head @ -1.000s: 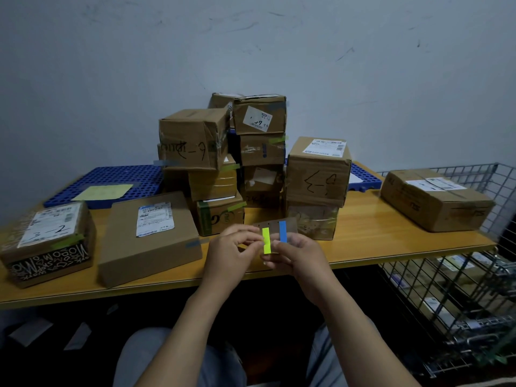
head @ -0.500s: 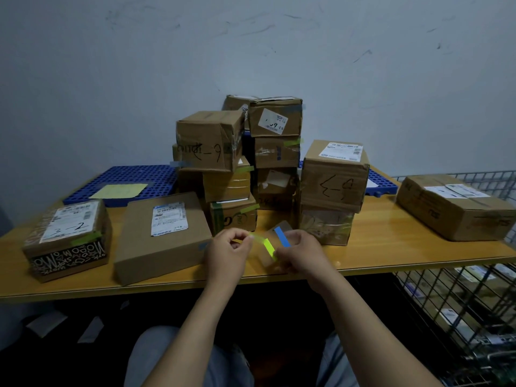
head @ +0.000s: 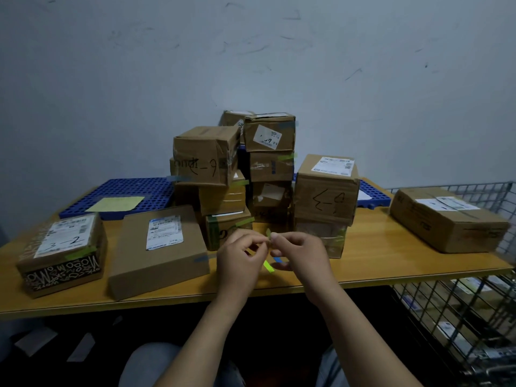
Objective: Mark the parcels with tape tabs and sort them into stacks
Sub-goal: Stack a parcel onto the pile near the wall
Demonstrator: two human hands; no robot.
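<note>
Over the front edge of the wooden table [head: 377,263], my left hand [head: 240,258] and my right hand [head: 300,254] meet fingertip to fingertip. Between them they pinch a small green tape tab [head: 268,233]. Under my right hand hangs a clear tab sheet with a yellow-green strip [head: 268,266] and a blue strip [head: 277,259]. Behind the hands stands a pile of several cardboard parcels [head: 265,174], some bearing green or blue tabs. A flat parcel [head: 159,247] with a blue tab lies to the left, and a parcel marked "3-2" [head: 61,250] with a green tab lies at the far left.
A large parcel [head: 446,219] sits on the table's right end. Blue perforated mats [head: 134,191] with a yellow sheet [head: 116,203] lie at the back. A wire cage cart [head: 460,317] holding more parcels stands at the right. My knees [head: 150,364] are under the table.
The left hand has peeled a green tab off the sheet and both hands now pinch it together. The sheet has dropped below the right hand. The camera has tilted, so the table sits lower.
</note>
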